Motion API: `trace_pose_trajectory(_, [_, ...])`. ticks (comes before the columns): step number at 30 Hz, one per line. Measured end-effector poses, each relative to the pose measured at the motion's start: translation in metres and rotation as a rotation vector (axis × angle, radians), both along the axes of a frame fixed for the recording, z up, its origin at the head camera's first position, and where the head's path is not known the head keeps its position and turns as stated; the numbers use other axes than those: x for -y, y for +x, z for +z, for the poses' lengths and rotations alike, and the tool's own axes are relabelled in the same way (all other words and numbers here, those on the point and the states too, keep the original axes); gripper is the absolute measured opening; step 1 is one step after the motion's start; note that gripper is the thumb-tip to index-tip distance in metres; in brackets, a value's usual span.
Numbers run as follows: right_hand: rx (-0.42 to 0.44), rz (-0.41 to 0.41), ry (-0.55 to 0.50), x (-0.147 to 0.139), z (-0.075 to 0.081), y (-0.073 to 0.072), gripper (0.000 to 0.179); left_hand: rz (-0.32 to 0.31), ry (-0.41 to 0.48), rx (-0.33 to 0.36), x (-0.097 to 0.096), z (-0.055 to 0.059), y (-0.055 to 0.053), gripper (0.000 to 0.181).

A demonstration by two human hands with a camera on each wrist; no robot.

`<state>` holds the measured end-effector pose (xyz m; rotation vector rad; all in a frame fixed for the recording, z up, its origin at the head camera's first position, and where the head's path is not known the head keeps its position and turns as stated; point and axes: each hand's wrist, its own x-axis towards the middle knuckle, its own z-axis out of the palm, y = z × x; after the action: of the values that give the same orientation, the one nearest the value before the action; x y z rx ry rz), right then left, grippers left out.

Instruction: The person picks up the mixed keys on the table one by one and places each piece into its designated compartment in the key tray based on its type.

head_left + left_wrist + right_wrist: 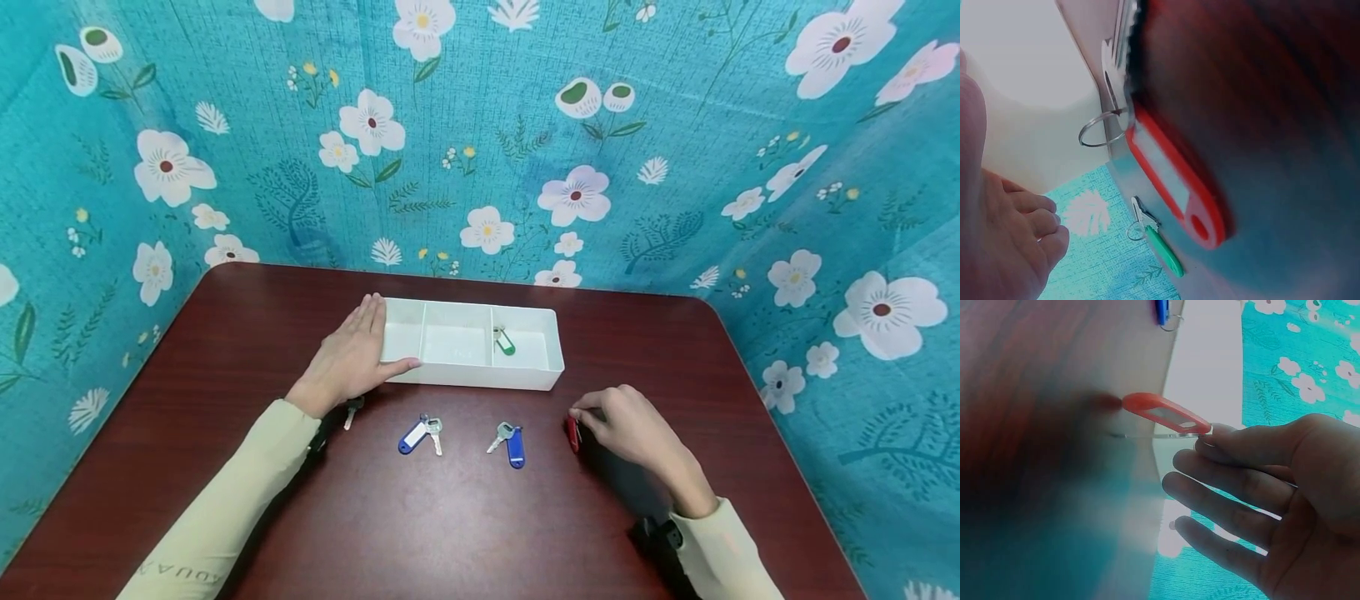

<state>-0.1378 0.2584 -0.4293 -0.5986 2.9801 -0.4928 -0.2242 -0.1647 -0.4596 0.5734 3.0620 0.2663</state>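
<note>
A white three-section tray stands on the table, with a green-tagged key in its right section. My left hand lies with straight fingers along the tray's left end, thumb over the front edge. Beneath that wrist a key shows in the head view; the left wrist view has a red-tagged key close by and a green-tagged key beyond it. My right hand pinches the ring end of another red-tagged key between thumb and index finger, its tag tilted at the tabletop.
Two blue-tagged keys, one on the left and one on the right, lie on the dark red table in front of the tray. A blue flowered cloth hangs behind and at both sides.
</note>
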Motion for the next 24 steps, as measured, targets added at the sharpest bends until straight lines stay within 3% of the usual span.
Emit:
trace_pose_trajectory(7, [0.015,-0.015,-0.016,0.001,0.010,-0.001,0.010,-0.002,-0.010,-0.004,0.000,0.001,0.000,0.126])
trace_pose_trajectory(24, [-0.058,-0.009,-0.064,0.003,0.024,-0.006,0.011,-0.002,-0.018,-0.011,-0.001,0.001,0.001,0.125])
